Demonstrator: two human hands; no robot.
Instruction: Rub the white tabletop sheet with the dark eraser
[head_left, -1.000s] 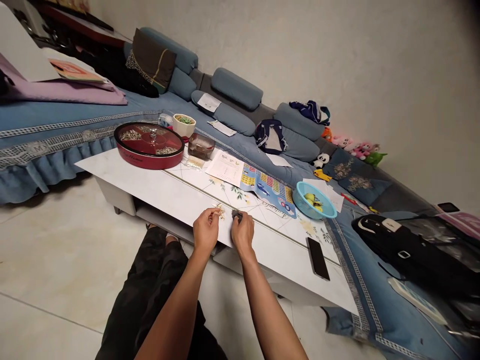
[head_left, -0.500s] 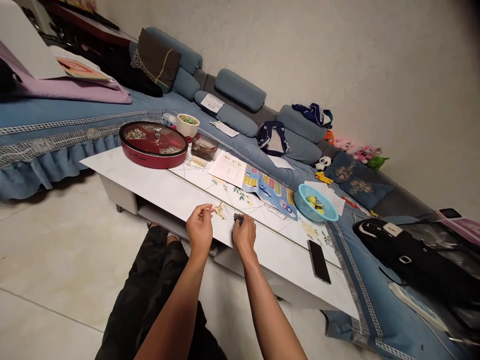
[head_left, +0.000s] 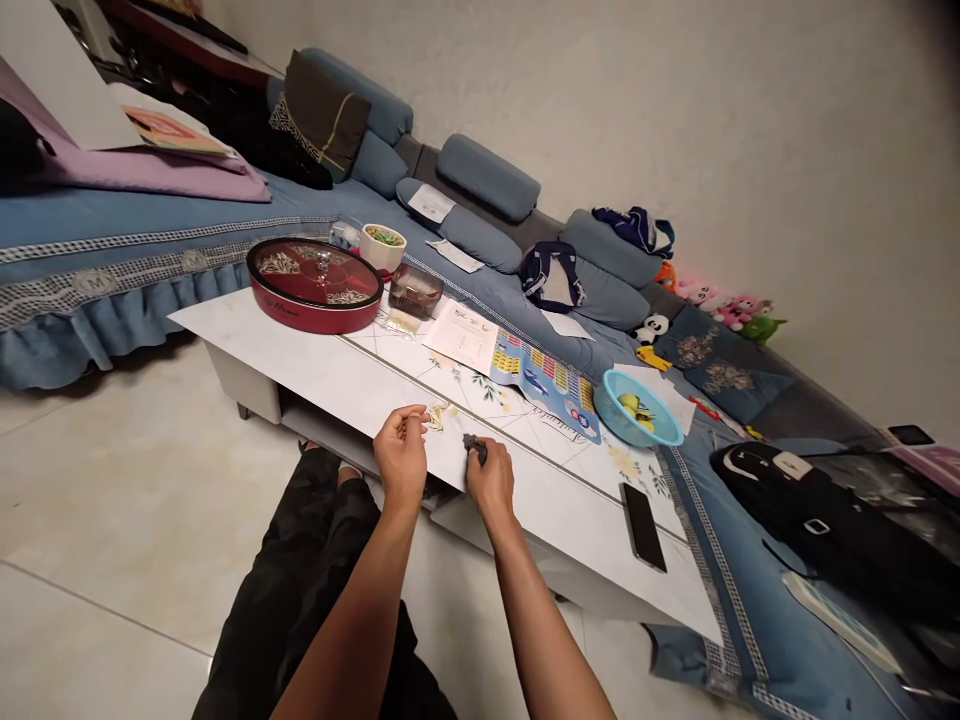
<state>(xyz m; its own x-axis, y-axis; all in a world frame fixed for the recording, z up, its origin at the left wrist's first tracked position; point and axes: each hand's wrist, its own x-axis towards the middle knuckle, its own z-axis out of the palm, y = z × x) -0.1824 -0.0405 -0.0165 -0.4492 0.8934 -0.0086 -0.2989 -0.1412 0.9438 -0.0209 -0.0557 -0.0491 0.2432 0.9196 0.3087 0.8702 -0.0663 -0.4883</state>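
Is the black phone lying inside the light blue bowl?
No, the black phone lies flat on the white table, apart from the light blue bowl.

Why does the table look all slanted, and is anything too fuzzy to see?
Head view: the camera is tilted, so the white table slants; light is dim and even; the small dark thing at the right hand and the bits by the left hand are too small to identify.

On the table (head_left: 315, 370) we note: round tray (head_left: 315, 287) far left, cup (head_left: 382, 247) behind it, basket (head_left: 636, 408) right, phone (head_left: 643, 512) nearer us, sofa (head_left: 480, 230) behind.
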